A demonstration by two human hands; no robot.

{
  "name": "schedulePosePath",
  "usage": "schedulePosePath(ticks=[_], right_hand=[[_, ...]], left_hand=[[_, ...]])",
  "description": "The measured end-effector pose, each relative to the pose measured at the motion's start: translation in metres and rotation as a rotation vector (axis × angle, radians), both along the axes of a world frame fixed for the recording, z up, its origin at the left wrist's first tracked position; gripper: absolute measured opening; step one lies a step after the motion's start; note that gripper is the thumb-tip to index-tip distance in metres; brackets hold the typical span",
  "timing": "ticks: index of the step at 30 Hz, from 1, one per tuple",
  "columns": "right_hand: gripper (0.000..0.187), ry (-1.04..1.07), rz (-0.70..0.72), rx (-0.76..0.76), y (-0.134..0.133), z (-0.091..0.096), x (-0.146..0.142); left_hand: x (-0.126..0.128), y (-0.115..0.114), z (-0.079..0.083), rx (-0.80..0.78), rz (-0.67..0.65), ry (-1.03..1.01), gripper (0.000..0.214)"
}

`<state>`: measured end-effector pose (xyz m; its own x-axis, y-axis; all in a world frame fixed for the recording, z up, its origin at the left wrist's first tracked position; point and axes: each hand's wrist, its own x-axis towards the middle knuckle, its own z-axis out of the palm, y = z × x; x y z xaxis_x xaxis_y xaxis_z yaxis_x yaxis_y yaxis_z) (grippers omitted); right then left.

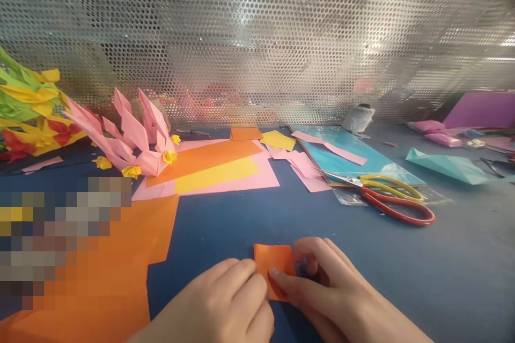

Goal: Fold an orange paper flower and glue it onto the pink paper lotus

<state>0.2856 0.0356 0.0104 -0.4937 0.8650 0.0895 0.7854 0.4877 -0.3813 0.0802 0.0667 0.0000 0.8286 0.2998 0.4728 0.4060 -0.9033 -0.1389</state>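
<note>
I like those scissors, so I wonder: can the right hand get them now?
Probably yes: I see nothing blocking the right hand from the scissors, though its thumb rests on the small orange paper and would likely have to lift off.

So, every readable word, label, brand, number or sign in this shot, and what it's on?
None: no readable text.
Orange square at the hands: no marks visible.
Scissors: no brand legible.
Blue sheet: no lettering legible.
Pixelated patch at left: can't be read.
Behind the perforated metal panel: too blurred to tell.
</note>
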Motion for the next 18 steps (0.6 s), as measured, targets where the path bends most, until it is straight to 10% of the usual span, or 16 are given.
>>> schedulePosePath(ticks=[8,18], right_hand=[[0.028,0.0,-0.047,-0.031,0.005,0.006,-0.003],[0.061,0.294,-0.206,-0.378,0.014,-0.004,0.014]], left_hand=[[-0.013,0.015,0.035,-0.459,-0.046,0.072,0.018],[-0.023,0.037,0.051,-0.641,-0.122,0.243,0.036]])
